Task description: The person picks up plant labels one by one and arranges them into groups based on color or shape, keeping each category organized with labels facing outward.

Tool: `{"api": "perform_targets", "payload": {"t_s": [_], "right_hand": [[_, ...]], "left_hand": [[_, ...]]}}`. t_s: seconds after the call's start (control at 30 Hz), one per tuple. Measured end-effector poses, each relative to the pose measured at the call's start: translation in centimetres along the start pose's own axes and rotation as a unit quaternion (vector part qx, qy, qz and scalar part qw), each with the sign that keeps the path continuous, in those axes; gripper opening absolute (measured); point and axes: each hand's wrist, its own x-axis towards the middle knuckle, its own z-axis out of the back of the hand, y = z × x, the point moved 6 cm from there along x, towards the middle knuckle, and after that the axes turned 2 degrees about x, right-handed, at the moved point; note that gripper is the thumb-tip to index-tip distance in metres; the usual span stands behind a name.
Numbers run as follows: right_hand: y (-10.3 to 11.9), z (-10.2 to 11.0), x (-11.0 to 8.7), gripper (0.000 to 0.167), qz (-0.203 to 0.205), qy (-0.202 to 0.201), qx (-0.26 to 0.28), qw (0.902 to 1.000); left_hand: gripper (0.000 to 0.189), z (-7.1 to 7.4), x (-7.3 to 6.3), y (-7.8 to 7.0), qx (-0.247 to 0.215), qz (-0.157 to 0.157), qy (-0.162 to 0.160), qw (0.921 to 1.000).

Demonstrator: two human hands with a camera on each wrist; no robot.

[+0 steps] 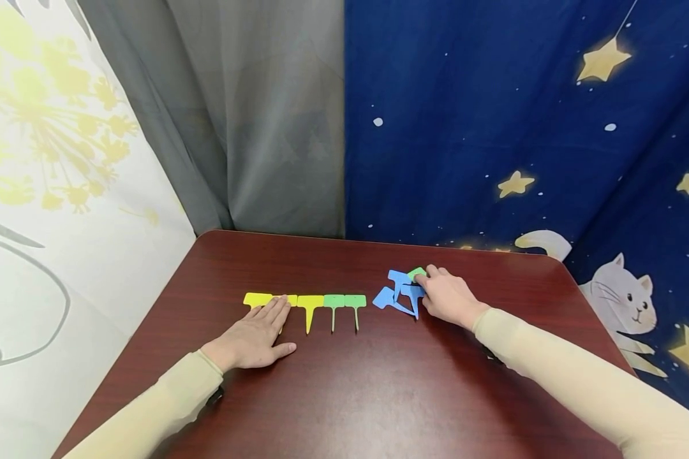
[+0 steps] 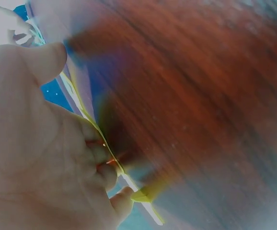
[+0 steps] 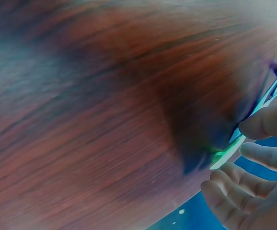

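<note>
In the head view, T-shaped plastic plant labels lie on the table in a row: yellow labels [image 1: 310, 305] at the left, two green labels [image 1: 345, 301] beside them. My left hand [image 1: 251, 338] lies palm down over the yellow labels, fingers straight, partly covering them. A loose pile of blue labels [image 1: 386, 298] with a green label [image 1: 416, 273] at its far edge is to the right. My right hand [image 1: 449, 296] reaches over this pile, fingers bent slightly near the green label. In the right wrist view, its thumb and fingers [image 3: 258, 184] stand apart beside the labels.
The dark red-brown wooden table [image 1: 344, 389] has rounded far corners. Behind it hang a grey curtain [image 1: 275, 127] and a blue curtain [image 1: 465, 127] with stars and a cat. A white patterned curtain [image 1: 63, 268] is at the left.
</note>
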Motion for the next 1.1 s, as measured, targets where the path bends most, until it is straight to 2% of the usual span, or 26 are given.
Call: {"api": "perform_targets", "payload": {"t_s": [0.2, 0.6, 0.83, 1.1], "right_hand": [[-0.8, -0.1, -0.7, 0.039, -0.012, 0.004, -0.008, 0.9999], [-1.1, -0.3, -1.2, 0.045, -0.003, 0.018, 0.001, 0.9998], [-1.1, -0.1, -1.2, 0.03, 0.013, -0.013, -0.015, 0.9997], [-1.0, 1.0, -1.5, 0.004, 0.041, -0.08, -0.014, 0.9959]], "left_hand": [[0.088, 0.2, 0.0, -0.1, -0.001, -0.001, -0.001, 1.0], [0.088, 0.1, 0.1, -0.1, 0.003, 0.004, 0.002, 1.0], [0.087, 0.2, -0.1, -0.3, -0.002, 0.007, 0.005, 1.0], [0.088, 0.2, -0.2, -0.3, -0.001, 0.011, 0.004, 0.9999]]}}
